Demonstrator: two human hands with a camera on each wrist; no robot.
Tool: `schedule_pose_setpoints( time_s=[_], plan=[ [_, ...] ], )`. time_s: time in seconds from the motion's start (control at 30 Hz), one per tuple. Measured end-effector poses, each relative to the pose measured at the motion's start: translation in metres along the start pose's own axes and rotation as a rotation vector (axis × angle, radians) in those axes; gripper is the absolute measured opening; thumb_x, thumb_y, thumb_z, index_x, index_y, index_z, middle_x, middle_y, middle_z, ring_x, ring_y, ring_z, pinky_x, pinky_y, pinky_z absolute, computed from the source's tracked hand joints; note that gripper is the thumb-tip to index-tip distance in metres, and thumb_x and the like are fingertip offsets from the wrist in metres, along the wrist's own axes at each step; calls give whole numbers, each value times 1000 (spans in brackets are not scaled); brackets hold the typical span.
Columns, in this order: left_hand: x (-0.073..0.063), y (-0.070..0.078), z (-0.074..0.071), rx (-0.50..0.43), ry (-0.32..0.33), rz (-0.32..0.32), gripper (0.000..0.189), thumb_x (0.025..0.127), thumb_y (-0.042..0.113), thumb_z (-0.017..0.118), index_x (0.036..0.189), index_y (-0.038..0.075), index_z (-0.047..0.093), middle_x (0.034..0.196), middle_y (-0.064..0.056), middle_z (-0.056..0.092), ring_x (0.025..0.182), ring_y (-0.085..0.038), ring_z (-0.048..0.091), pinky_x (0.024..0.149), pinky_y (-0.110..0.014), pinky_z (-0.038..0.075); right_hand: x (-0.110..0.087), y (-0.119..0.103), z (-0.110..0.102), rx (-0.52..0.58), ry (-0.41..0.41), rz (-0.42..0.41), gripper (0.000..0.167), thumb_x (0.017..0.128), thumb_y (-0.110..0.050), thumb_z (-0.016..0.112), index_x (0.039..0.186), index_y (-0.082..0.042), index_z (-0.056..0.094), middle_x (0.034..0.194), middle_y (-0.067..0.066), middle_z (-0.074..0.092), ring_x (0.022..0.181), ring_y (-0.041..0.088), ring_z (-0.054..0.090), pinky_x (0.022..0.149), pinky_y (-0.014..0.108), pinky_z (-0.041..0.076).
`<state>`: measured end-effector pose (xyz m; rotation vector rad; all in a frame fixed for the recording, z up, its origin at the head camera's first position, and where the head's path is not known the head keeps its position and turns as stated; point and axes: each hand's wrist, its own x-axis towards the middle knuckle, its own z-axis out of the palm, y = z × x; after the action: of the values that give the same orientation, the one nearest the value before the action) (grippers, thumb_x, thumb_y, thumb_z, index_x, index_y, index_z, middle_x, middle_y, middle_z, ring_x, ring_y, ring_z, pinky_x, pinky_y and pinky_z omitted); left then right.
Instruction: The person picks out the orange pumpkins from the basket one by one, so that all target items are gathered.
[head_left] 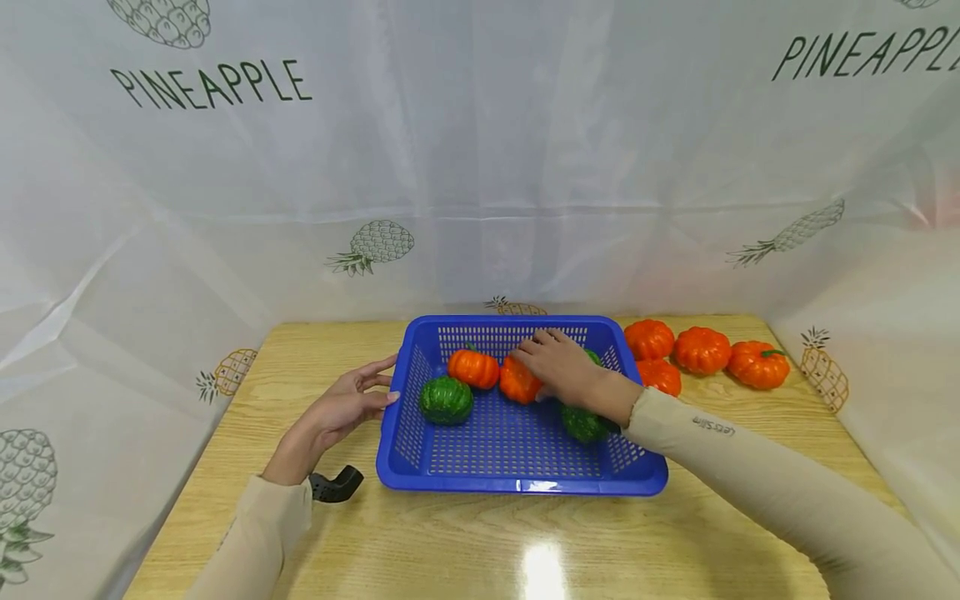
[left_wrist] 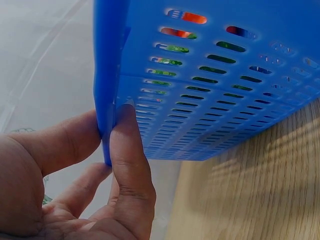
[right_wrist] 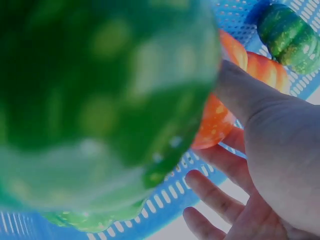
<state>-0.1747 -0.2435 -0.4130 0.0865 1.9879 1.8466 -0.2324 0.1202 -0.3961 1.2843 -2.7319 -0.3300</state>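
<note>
A blue perforated plastic basket (head_left: 517,483) stands on the table. My left hand (head_left: 345,410) pinches its left rim between thumb and fingers, as the left wrist view shows. Inside the basket, my right hand (head_left: 562,371) holds an orange mini pumpkin (head_left: 517,383), thumb on one side and fingers on the other. Left of that pumpkin sit another orange pumpkin (head_left: 472,369) and a green pumpkin (head_left: 446,401). Two more green ones lie by the right wrist, one in front (head_left: 583,425) and one mostly hidden behind it. A blurred green pumpkin (right_wrist: 100,100) fills much of the right wrist view.
Right of the basket, several orange pumpkins (head_left: 702,350) lie on the wooden table (head_left: 450,550). A white curtain (head_left: 480,167) printed with pineapples hangs behind and at both sides. A black strap piece (head_left: 337,485) juts from the left wrist.
</note>
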Motion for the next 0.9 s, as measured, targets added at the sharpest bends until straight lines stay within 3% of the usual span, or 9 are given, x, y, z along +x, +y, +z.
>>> schedule_pose_setpoints(
  time_s=[0.43, 0.9],
  plan=[
    [-1, 4, 3, 4, 11, -5, 74, 105, -2, 58, 169, 3, 21, 138, -23, 49, 91, -14, 71, 83, -32, 62, -23, -1, -21, 26, 60, 25, 78, 91, -47, 80, 154, -9, 56, 147, 11, 62, 134, 37, 55, 116, 55, 44],
    [0, 3, 3, 5, -6, -4, 74, 106, 0, 58, 169, 5, 20, 138, -22, 49, 92, -15, 70, 84, -33, 62, -65, 6, -47, 20, 247, 49, 81, 88, -42, 84, 156, -8, 53, 150, 11, 61, 140, 37, 52, 122, 54, 38]
  ],
)
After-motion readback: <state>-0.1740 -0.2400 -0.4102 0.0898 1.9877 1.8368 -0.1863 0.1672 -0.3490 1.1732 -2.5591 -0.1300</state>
